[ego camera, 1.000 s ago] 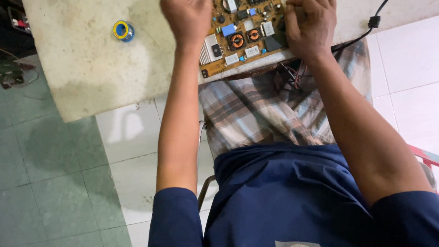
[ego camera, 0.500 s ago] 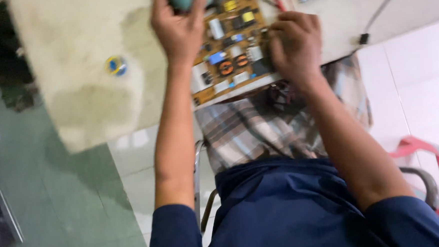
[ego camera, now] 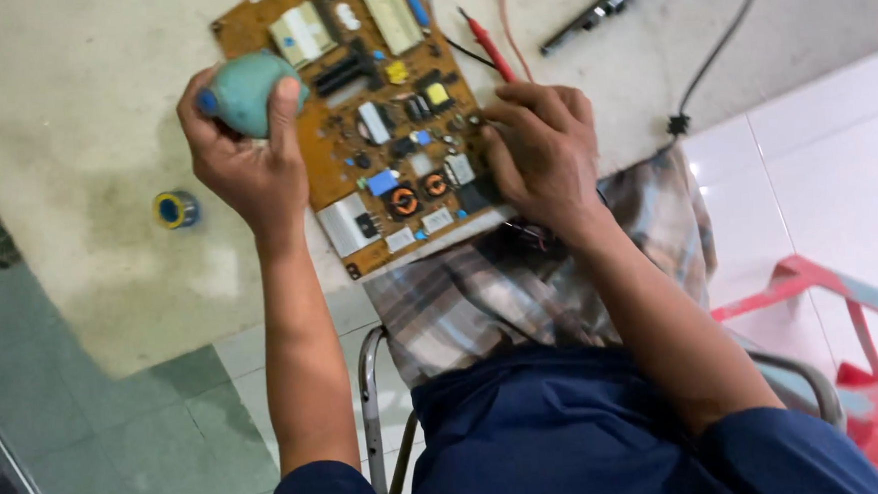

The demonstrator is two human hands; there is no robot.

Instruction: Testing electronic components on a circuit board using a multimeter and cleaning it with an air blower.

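Note:
A brown circuit board (ego camera: 352, 111) with coils, white connectors and a yellow part lies on the pale table (ego camera: 82, 115), its near edge over my lap. My left hand (ego camera: 239, 162) grips a teal rubber bulb blower (ego camera: 246, 92) at the board's left edge. My right hand (ego camera: 544, 156) rests on the board's near right corner, fingers curled over the edge. A red probe (ego camera: 488, 44) lies just beyond my right fingers.
A small blue and yellow spool (ego camera: 177, 209) sits on the table left of my left hand. A black tool (ego camera: 602, 6) and a black cable (ego camera: 724, 47) lie at the far right. A red plastic stool (ego camera: 845, 356) stands on the white floor tiles.
The view has tilted down and closer. My left hand with the bulb blower has come down to the board's left side. My right hand stays on the board's corner.

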